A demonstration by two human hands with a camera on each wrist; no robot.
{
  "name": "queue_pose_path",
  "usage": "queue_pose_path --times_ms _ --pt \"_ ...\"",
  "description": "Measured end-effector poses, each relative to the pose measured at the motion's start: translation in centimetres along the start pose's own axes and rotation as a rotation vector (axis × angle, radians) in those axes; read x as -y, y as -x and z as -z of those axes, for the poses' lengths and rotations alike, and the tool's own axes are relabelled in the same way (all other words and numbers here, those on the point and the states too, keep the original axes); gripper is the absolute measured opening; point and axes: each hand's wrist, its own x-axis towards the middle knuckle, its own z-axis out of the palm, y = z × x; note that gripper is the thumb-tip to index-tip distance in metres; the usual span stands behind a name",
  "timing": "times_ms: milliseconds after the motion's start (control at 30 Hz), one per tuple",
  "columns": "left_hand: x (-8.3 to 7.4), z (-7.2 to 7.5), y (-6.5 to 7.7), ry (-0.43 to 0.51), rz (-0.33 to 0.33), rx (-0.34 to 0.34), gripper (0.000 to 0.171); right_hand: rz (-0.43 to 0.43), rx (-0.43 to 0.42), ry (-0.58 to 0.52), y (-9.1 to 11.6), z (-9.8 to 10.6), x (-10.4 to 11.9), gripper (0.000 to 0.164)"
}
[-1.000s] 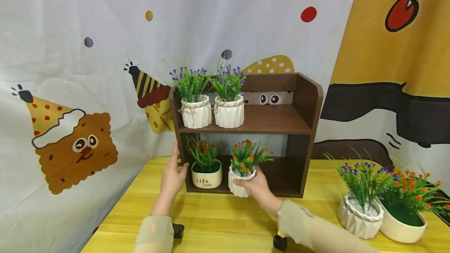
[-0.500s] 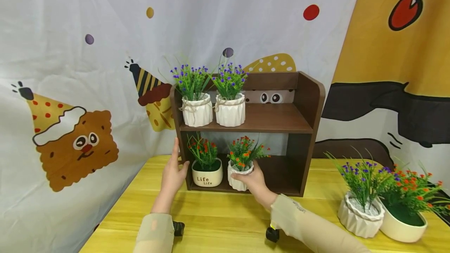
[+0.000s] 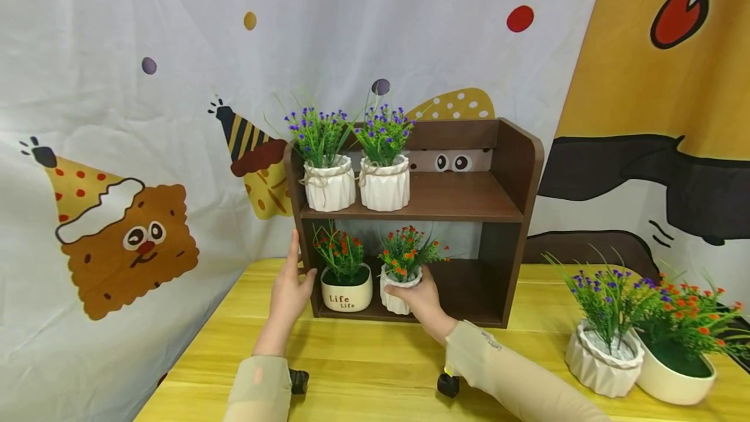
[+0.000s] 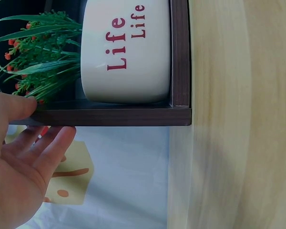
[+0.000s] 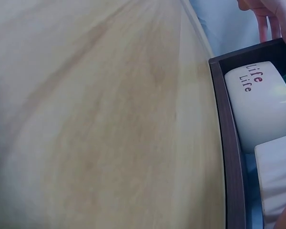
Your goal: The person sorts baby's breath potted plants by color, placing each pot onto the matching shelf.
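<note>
A two-tier brown shelf (image 3: 457, 195) stands on the table. My left hand (image 3: 291, 292) holds its left side panel, thumb at the front edge and fingers along the outside, as the left wrist view shows. My right hand (image 3: 426, 303) grips a white ribbed pot (image 3: 396, 299) of orange flowers on the lower tier; its base sits right at the tier's front edge. In the right wrist view only a bit of that hand shows beside the pot (image 5: 279, 164). Left of it stands a cream oval "Life" pot (image 3: 347, 295) with red flowers.
Two white pots of purple flowers (image 3: 329, 186) stand on the upper tier's left half. On the yellow wood-grain table (image 3: 363, 370), to the right, are a ribbed pot of purple flowers (image 3: 603, 365) and a cream oval pot of orange flowers (image 3: 676, 375). A printed curtain (image 3: 193, 38) hangs behind.
My right hand has moved the ribbed pot of orange flowers back and slightly left, from jutting over the lower tier's front edge onto the tier. My left hand has stayed on the side panel.
</note>
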Motion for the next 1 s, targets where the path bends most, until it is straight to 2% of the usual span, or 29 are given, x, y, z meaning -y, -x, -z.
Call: queue_pose_path --times_ms 200,400,667,1000 --pt "0.0 -0.1 -0.1 -0.001 -0.024 -0.009 0.095 -0.019 0.003 0.0 -0.2 -0.2 -0.3 0.089" --pt "-0.1 -0.1 -0.2 -0.001 0.002 0.012 0.093 -0.03 0.009 -0.01 -0.5 -0.2 -0.6 0.089" --pt "0.0 -0.1 -0.2 0.017 -0.007 0.005 0.096 -0.034 0.02 -0.014 -0.9 -0.4 -1.2 0.093" --pt "0.1 0.0 -0.1 0.023 0.029 0.04 0.096 -0.01 0.024 -0.031 -0.8 -0.8 -1.5 0.089"
